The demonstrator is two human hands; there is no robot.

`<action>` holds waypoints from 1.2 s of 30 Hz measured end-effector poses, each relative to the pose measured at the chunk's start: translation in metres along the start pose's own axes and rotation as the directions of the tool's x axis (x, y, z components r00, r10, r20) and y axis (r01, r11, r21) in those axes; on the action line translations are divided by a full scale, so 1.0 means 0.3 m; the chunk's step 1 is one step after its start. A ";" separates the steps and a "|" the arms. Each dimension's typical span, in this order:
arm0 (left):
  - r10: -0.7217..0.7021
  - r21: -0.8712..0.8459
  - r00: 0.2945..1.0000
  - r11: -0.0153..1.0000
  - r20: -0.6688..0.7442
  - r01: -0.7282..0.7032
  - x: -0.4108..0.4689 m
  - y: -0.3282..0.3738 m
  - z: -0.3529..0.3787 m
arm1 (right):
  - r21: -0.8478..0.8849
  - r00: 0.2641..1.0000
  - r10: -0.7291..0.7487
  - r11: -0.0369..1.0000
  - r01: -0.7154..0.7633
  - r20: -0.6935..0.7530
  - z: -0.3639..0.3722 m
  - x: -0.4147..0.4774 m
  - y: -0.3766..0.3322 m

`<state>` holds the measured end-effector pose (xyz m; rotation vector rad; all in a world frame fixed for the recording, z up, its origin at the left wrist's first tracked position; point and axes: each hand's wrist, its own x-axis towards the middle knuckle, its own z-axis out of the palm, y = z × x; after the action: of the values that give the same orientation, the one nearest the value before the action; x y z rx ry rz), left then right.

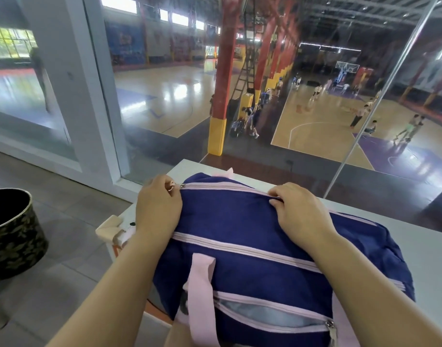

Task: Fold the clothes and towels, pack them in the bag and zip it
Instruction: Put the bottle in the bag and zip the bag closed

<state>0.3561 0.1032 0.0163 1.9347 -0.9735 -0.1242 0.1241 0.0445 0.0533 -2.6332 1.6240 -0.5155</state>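
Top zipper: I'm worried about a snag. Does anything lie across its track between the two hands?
Nothing visible does. The top zipper runs bare between the left hand, pinching its pull, and the right hand. The pink strap lies lower on the bag. The track under the right hand's fingers is hidden.

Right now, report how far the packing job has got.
Done: the navy bag bulges, and its top zipper looks closed. In hand: the left hand pinches the zipper pull at the end; the right hand pinches that zipper. Left: the front pocket gapes open.
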 end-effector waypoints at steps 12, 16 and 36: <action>0.436 0.022 0.633 0.813 0.640 -0.582 -0.247 -0.022 0.074 | -0.191 0.998 -0.054 0.980 0.049 -0.023 0.005 -0.343 0.235; 0.435 0.069 0.636 0.790 0.637 -0.610 -0.226 0.014 0.150 | -0.208 0.997 0.017 0.978 -0.031 -0.071 0.048 -0.355 0.326; 0.712 -0.128 0.568 0.663 0.414 -0.737 -0.329 0.299 0.401 | -0.032 0.946 0.029 0.999 -0.041 -0.323 0.058 -0.345 0.551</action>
<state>0.1829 0.0635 -0.0099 1.4113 -2.0420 -0.0409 -0.0572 0.0551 -0.0205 -2.6514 1.7719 -0.9689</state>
